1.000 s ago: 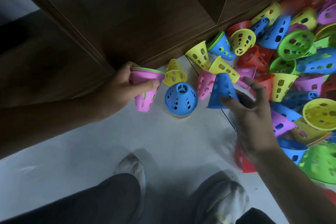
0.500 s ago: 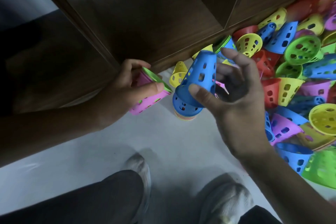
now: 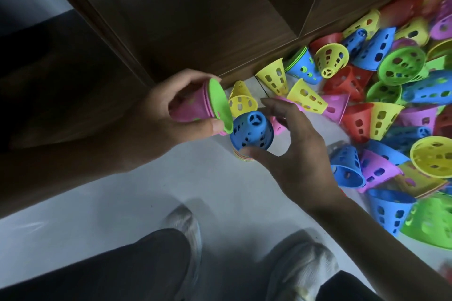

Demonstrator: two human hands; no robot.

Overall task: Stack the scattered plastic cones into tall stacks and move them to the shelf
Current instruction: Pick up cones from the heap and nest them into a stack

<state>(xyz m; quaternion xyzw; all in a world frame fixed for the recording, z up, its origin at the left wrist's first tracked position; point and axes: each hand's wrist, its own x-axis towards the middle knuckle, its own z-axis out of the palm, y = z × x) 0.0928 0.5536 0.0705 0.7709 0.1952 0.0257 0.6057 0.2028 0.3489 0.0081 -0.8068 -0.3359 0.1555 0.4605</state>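
Note:
A standing stack of cones topped by a blue cone [image 3: 252, 132] is on the white floor in front of the dark wooden shelf [image 3: 195, 19]. My right hand [image 3: 298, 154] curves loosely around that blue cone, thumb at its lower rim, fingers spread just behind it. My left hand [image 3: 156, 122] grips a short pink stack with a green cone inside [image 3: 195, 105], tipped on its side, its rim close to the blue cone. Several loose yellow, pink, red, blue and green cones [image 3: 391, 105] lie heaped to the right.
The shelf's lower compartments open just behind the hands, split by an upright divider [image 3: 315, 0]. My two shoes [image 3: 300, 269] and dark trouser legs [image 3: 122, 271] are at the bottom. White floor [image 3: 122, 203] lies between shoes and stack.
My right hand picked a blue cone from the pile, carried it left and set it on the standing stack; its fingers have loosened. My left hand tipped the pink stack sideways.

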